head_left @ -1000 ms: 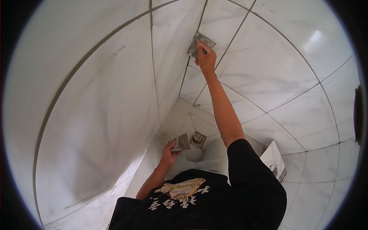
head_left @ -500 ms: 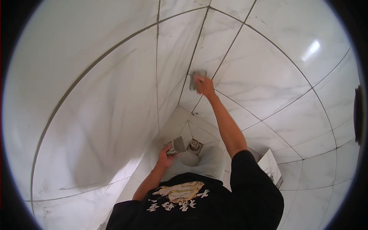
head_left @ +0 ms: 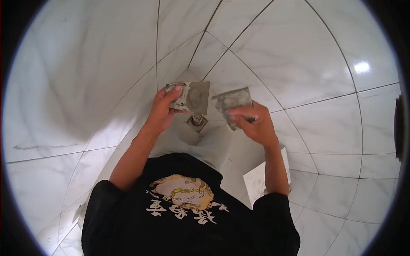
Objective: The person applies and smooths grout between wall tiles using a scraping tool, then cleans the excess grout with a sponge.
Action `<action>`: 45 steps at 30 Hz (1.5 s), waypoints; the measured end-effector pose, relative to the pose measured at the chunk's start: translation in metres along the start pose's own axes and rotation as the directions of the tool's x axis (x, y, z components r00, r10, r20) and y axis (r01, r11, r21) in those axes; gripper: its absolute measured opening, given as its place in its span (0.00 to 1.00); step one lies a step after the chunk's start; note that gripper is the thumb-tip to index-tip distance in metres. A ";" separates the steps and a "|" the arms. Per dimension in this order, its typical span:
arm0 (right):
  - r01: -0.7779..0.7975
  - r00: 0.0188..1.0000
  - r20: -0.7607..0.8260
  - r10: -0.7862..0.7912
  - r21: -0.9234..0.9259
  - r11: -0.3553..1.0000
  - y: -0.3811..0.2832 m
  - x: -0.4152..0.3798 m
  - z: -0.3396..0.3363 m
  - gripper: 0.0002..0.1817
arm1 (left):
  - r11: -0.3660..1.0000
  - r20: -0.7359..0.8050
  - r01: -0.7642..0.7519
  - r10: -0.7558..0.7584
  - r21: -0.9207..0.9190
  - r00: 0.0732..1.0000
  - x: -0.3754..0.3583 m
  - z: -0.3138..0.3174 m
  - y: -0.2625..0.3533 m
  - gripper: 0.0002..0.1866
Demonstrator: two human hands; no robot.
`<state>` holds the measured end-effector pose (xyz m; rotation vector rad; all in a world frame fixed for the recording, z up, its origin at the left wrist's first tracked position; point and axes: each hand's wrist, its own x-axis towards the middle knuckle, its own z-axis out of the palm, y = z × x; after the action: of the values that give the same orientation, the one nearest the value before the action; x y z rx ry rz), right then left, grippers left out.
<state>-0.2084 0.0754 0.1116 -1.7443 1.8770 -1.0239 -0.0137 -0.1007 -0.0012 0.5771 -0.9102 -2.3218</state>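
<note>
My left hand grips the left end of a flat rectangular board, its thumb on top. A patch of wet grey grout lies on the board's right half, and smears cover the part near my thumb. My right hand pinches a thin flat scraper coated with grey grout, fingers along its lower right side. The scraper is just right of the board, a small gap between them. Both are held up in front of my body.
White marbled wall tiles with dark joints meet in a corner ahead. Below my hands, a round pipe end sits in a square floor opening. A loose white tile piece stands by my right forearm. A dark object is at the far right.
My right hand has come down from the wall corner with the scraper to beside the board. My left hand has raised the board. The view has tilted downward.
</note>
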 end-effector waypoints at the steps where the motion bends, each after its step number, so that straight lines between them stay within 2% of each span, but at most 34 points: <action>1: 0.008 1.000 0.004 -0.008 -0.006 1.000 -0.004 -0.001 -0.003 0.09 | 1.000 0.000 -0.009 0.009 -0.004 1.000 -0.001 0.007 0.005 0.20; 4: -0.002 1.000 0.018 0.002 0.004 1.000 -0.014 -0.005 -0.004 0.11 | 0.998 0.018 -0.027 0.026 0.056 0.999 -0.007 0.019 0.017 0.21; 7: 0.044 0.998 0.047 -0.040 -0.088 0.995 -0.019 -0.007 -0.001 0.13 | 0.994 0.053 -0.041 0.036 0.100 0.998 -0.006 0.022 0.022 0.19; 9: 0.106 0.994 0.054 -0.096 -0.236 0.966 -0.020 -0.006 0.001 0.15 | 0.993 0.056 -0.059 0.053 0.106 0.997 -0.008 0.026 0.025 0.17; 10: 0.109 0.994 0.056 -0.098 -0.237 0.965 -0.021 -0.004 -0.001 0.15 | 0.993 0.055 -0.062 0.056 0.104 0.997 -0.009 0.030 0.027 0.17; 12: 0.161 0.985 0.017 -0.169 -0.414 0.896 -0.024 0.001 -0.008 0.18 | 0.959 0.145 -0.215 0.190 0.186 0.971 -0.009 0.037 0.030 0.17; 13: 0.163 0.985 0.021 -0.170 -0.414 0.896 -0.024 0.005 -0.012 0.18 | 0.959 0.141 -0.216 0.192 0.183 0.971 -0.008 0.038 0.031 0.17; 15: 0.269 0.958 0.047 -0.283 -0.495 0.826 -0.025 0.017 -0.017 0.19 | 0.894 0.204 -0.314 0.259 0.319 0.944 -0.007 0.032 0.036 0.18; 19: 0.339 0.929 0.069 -0.362 -0.547 0.766 -0.028 0.045 -0.018 0.22 | 0.839 0.227 -0.376 0.308 0.394 0.924 -0.009 0.019 0.049 0.18; 22: 0.343 0.871 -0.043 -0.490 -0.659 0.669 -0.010 0.077 -0.015 0.17 | 0.814 0.214 -0.293 0.212 0.502 0.954 -0.005 -0.007 0.042 0.18; 23: 0.318 0.857 -0.220 -0.466 -0.485 0.815 -0.002 0.092 -0.012 0.14 | 0.815 0.194 -0.282 0.210 0.506 0.958 0.000 -0.019 0.029 0.18; 24: 0.312 0.833 -0.380 -0.403 -0.279 0.908 0.003 0.107 -0.009 0.11 | 0.897 0.135 -0.224 0.186 0.381 0.973 0.007 -0.036 0.007 0.18; 25: 0.315 0.817 -0.397 -0.418 -0.300 0.901 0.008 0.126 -0.009 0.11 | 0.957 0.078 -0.157 0.142 0.244 0.987 0.013 -0.054 -0.020 0.18; 27: 0.214 0.744 -0.643 -0.184 -0.032 0.976 0.014 0.171 -0.008 0.08 | 0.992 -0.156 0.121 -0.115 0.031 0.981 0.008 -0.086 -0.060 0.19; 29: 0.156 0.741 -0.671 0.034 0.222 0.962 0.013 0.217 -0.008 0.10 | 0.961 -0.253 0.272 -0.251 0.054 0.934 -0.001 -0.115 -0.090 0.20; 30: 0.160 0.737 -0.675 0.030 0.218 0.963 0.019 0.238 -0.007 0.10 | 0.961 -0.248 0.269 -0.248 0.057 0.937 -0.006 -0.128 -0.108 0.20; 32: 0.244 0.716 -0.683 0.142 0.436 0.866 0.043 0.274 -0.005 0.11 | 0.950 -0.224 0.276 -0.303 -0.144 0.926 -0.011 -0.145 -0.132 0.21; 35: 0.276 0.656 -0.734 0.176 0.450 0.849 0.061 0.304 0.002 0.11 | 0.965 -0.188 0.255 -0.262 -0.064 0.947 -0.008 -0.137 -0.117 0.20; 36: 0.275 0.660 -0.730 0.176 0.454 0.848 0.067 0.311 0.004 0.11 | 0.965 -0.193 0.252 -0.260 -0.067 0.946 -0.007 -0.139 -0.119 0.20; 38: 0.314 0.604 -0.788 0.122 0.376 0.872 0.079 0.322 0.002 0.11 | 0.956 -0.233 0.270 -0.291 -0.119 0.928 -0.002 -0.145 -0.123 0.19; 41: 0.223 0.631 -0.756 0.176 0.393 0.892 0.082 0.327 0.000 0.10 | 0.949 -0.191 0.278 -0.303 -0.149 0.934 0.000 -0.143 -0.121 0.18; 45: 0.186 0.613 -0.764 0.199 0.384 0.904 0.104 0.317 0.025 0.11 | 0.942 -0.157 0.281 -0.310 -0.182 0.938 -0.003 -0.146 -0.125 0.17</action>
<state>-0.3124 -0.2410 0.0832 -1.0512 1.8362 -2.2981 0.0279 -0.0921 -0.1887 0.8968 -0.5795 -2.5245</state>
